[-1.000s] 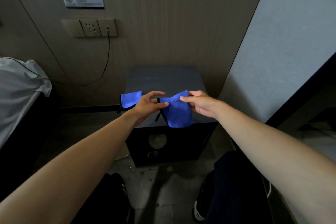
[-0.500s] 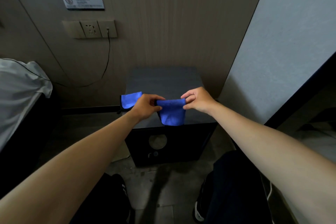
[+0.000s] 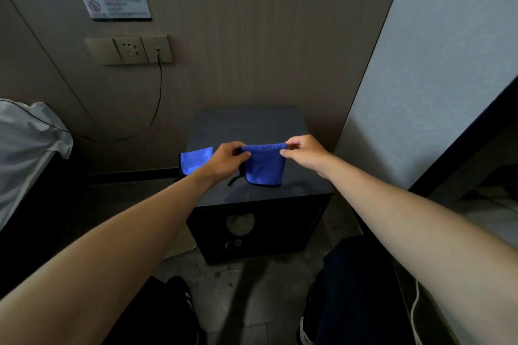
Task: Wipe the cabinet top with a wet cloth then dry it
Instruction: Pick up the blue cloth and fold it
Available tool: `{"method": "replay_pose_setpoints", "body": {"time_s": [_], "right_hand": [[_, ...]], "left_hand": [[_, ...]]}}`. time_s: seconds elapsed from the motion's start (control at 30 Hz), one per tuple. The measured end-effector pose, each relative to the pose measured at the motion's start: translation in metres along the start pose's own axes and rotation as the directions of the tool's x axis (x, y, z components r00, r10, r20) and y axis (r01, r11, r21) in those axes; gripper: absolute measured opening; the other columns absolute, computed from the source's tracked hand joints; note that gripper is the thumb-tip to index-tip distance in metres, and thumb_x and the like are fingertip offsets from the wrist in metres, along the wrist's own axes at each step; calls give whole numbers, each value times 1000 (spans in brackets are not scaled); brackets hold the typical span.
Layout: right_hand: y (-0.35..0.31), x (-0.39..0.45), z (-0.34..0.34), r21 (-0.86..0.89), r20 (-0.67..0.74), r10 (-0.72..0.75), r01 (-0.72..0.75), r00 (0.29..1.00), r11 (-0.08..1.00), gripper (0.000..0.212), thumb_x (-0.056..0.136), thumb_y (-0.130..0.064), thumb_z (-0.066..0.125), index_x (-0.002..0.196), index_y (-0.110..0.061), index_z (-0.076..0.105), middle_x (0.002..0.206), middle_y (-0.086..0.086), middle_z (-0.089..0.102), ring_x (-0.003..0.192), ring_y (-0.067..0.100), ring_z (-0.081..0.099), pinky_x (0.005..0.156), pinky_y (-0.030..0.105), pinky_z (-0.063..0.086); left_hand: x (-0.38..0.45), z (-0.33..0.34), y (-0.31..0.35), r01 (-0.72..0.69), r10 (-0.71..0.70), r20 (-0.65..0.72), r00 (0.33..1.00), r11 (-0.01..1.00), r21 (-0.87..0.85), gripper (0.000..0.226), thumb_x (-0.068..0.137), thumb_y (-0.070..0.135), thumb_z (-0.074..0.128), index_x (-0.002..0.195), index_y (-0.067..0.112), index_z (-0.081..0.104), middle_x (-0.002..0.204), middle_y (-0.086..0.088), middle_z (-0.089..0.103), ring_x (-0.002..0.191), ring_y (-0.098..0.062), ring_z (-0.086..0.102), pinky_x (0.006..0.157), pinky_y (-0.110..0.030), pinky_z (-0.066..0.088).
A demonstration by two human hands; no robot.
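Presently, mid-frame, left hand (image 3: 224, 159) and right hand (image 3: 304, 154) each pinch a top corner of the folded blue cloth (image 3: 265, 165) above the dark cabinet top (image 3: 249, 123); best keep it taut, then lay it flat before wiping.

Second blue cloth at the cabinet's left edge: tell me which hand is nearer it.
Left. The left hand sits right beside that cloth; the right hand is farther right.

Dim and murky overall, brighter toward the right wall (image 3: 437, 70); strongly bowed at the edges by wide-angle distortion, soft and noisy in the shadows
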State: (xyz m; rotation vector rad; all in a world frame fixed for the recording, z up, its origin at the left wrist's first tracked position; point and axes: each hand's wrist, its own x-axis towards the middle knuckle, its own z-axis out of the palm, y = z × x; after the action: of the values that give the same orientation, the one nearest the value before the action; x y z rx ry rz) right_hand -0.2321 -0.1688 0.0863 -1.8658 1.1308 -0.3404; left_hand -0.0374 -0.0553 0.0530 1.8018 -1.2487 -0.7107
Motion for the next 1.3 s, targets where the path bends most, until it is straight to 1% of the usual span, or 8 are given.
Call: {"method": "replay_pose_setpoints", "body": {"time_s": [0.1,0.27,0.4,0.5,0.7,0.9,1.17,1.3], "right_hand": [[5,9,-2,57,-10,46,-45,999,997,18,94,-23,62,109,-16,69,105,0,69,99,14,64,85,28,49],[12,23,-1,129,-76,112,-102,991,986,21,97,-22,58,111,-11,69,104,2,68,82,8,62,59,18,44],[20,41,-5,200,-122,184,-157,975,967,25,95,-24,61,117,-13,65,110,3,67,96,19,66,68,29,58],[26,56,-11,296,-97,219,-182,971,938,26,94,-24,65,117,-12,66,104,5,69,91,21,69,66,32,60],[41,94,-27,435,-66,209,-161,976,886,45,82,-9,77,125,-9,63,101,7,73,89,17,71,65,26,57],[65,141,-35,280,-183,219,-162,959,946,40,83,-5,74,121,-12,66,106,4,72,93,14,66,79,26,55],[99,213,-38,174,-329,184,-132,926,976,37,79,-10,78,116,-13,69,102,6,73,96,17,68,94,34,54],[111,247,-44,86,-365,145,-122,920,989,34,81,-11,77,114,-9,70,102,9,74,89,13,66,86,23,51]], "left_hand": [[7,7,2,74,-82,-59,995,989,-130,18,95,25,61,88,8,63,65,0,50,59,-9,43,52,-20,40],[26,22,1,206,-232,-11,973,884,-419,25,91,25,67,108,8,61,78,0,65,70,-10,59,71,-32,51],[43,27,-5,269,-209,173,963,812,-518,52,78,2,78,123,13,54,105,-10,69,94,-22,68,84,-44,55],[60,31,-9,269,-213,167,963,824,-498,66,73,-7,79,129,14,51,110,-13,68,98,-25,67,84,-45,57],[104,50,-14,283,-276,91,957,808,-516,57,75,-4,79,125,3,55,108,-23,69,98,-34,68,84,-48,57],[159,67,-33,244,-189,207,960,927,-286,54,78,-5,75,127,5,55,107,-16,69,104,-32,67,88,-49,55],[235,101,-46,257,-269,-37,962,947,-195,49,73,9,81,116,15,58,83,-4,71,78,-16,70,67,-30,60],[267,113,-54,175,-187,-121,975,979,-106,49,69,12,85,111,17,61,83,-5,72,81,-18,71,76,-34,60]]}}
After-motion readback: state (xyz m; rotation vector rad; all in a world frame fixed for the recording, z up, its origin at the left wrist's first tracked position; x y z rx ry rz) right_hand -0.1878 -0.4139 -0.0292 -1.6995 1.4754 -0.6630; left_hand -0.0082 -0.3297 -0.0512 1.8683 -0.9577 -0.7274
